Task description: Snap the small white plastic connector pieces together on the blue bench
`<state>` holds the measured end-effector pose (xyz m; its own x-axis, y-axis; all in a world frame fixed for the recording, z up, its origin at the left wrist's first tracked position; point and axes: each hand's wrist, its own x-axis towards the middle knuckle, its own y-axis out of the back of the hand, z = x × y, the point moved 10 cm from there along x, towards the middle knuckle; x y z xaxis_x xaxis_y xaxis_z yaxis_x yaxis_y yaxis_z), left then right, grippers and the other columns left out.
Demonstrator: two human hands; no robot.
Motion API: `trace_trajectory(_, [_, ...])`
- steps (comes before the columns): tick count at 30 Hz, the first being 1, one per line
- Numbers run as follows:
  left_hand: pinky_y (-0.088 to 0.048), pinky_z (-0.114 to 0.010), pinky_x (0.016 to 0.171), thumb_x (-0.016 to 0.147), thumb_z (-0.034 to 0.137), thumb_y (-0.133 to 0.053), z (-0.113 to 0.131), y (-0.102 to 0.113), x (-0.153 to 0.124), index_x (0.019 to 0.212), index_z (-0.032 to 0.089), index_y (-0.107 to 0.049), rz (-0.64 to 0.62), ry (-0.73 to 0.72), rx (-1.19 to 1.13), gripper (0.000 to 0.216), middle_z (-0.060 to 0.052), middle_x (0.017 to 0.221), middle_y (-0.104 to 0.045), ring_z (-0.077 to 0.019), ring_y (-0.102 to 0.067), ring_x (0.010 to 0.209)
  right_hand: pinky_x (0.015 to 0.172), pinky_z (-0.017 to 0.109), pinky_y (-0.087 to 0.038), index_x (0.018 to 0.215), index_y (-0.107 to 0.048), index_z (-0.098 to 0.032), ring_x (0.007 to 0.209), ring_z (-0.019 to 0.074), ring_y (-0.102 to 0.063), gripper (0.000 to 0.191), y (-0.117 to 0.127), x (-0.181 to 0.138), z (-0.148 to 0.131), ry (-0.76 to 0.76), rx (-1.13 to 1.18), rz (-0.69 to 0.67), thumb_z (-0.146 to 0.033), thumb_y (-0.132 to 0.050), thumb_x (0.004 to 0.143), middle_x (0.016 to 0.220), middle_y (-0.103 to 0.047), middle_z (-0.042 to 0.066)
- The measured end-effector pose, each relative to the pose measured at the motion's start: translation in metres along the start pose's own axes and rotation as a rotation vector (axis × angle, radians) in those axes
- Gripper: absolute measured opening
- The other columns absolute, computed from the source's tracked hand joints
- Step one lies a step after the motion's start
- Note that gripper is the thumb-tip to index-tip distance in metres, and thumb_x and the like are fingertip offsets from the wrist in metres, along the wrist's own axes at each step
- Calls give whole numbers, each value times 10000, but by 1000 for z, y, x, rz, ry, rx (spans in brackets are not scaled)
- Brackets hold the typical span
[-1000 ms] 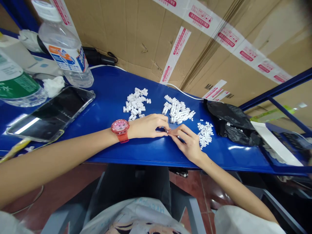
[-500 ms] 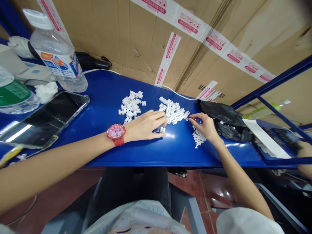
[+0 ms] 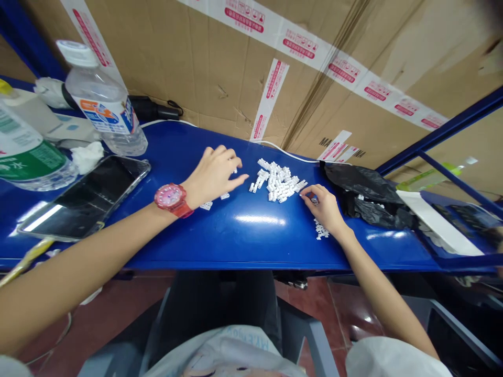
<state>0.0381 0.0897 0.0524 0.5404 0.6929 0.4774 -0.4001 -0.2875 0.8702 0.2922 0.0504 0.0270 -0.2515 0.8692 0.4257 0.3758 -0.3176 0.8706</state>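
Seeing white blocks [image 3: 280,183] heaped midway along the blue desk [image 3: 212,241], between the left hand [image 3: 212,176] — spread wide over scattered pieces [image 3: 225,196] — and the right hand [image 3: 325,209], curled beside the heap's right edge; cannot tell whether gripping anything. Could mix the small white parts [image 3: 321,230] under the right palm into the heap, or push them right toward the black bag [image 3: 369,188], by dragging low.
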Motion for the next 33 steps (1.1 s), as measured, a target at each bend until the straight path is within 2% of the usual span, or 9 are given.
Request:
trace_trajectory(3, [-420,-511,906,965,341,-514,-27,-4,2,1118,129,-707,-40,75,37,326,-157,1135,-689,-348,-553,1086,729,342,-471,868,-630,-203,753,211,-585,62,0,-1,-1,2,18,4,-209,-582,906,816,-658,52])
trace_trajectory(6, [-405,-506,906,954,296,-509,-32,-16,4,1070,166,-741,-137,53,-7,290,-122,1134,-713,-339,-546,1098,696,330,-466,858,-643,-200,708,194,-577,61,2,-2,-1,-6,72,12,-225,-610,903,788,-657,41])
trace_trajectory(9, [-365,-480,935,925,319,-569,-16,-19,3,972,195,-753,-169,-26,-101,228,-87,1080,-732,-316,-540,1112,651,318,-457,881,-677,-198,675,180,-575,81,8,-3,-3,-46,158,50,-256,-628,907,803,-685,44])
trace_trajectory(12, [-333,-424,945,899,373,-637,15,-22,-3,921,202,-726,-218,-107,-249,195,-42,968,-734,-255,-576,1028,637,309,-466,939,-698,-196,684,172,-587,103,14,-7,-21,-63,282,93,-275,-634,923,853,-712,53])
trace_trajectory(15, [-339,-350,876,873,451,-693,46,-30,-13,897,187,-673,-287,-131,-416,267,2,826,-686,-190,-593,882,661,308,-483,957,-693,-207,732,175,-605,92,10,-12,-65,52,316,52,-254,-614,952,880,-714,49])
trace_trajectory(18, [-331,-321,834,872,518,-688,67,-35,-20,842,182,-626,-311,-170,-524,342,18,794,-635,-169,-585,838,704,320,-506,970,-676,-211,822,191,-631,104,2,-18,-108,201,290,3,-222,-573,981,900,-708,58])
trace_trajectory(21, [-320,-315,828,880,528,-675,71,-36,-21,832,188,-612,-303,-192,-572,349,19,810,-628,-170,-583,860,724,334,-527,977,-660,-213,842,198,-642,114,-2,-20,-124,243,280,12,-215,-548,995,894,-703,64])
trace_trajectory(27, [-317,-314,816,882,459,-689,68,-35,-20,818,183,-611,-288,-181,-571,294,17,799,-635,-167,-587,842,782,370,-548,968,-646,-225,843,209,-646,120,-8,-19,-128,284,264,10,-232,-532,1003,892,-700,69])
trace_trajectory(33, [-320,-313,826,879,460,-694,70,-35,-20,837,181,-619,-304,-176,-578,292,19,812,-633,-162,-588,830,764,346,-548,979,-633,-185,837,205,-642,112,-7,-22,-132,342,247,40,-186,-523,1000,898,-688,94])
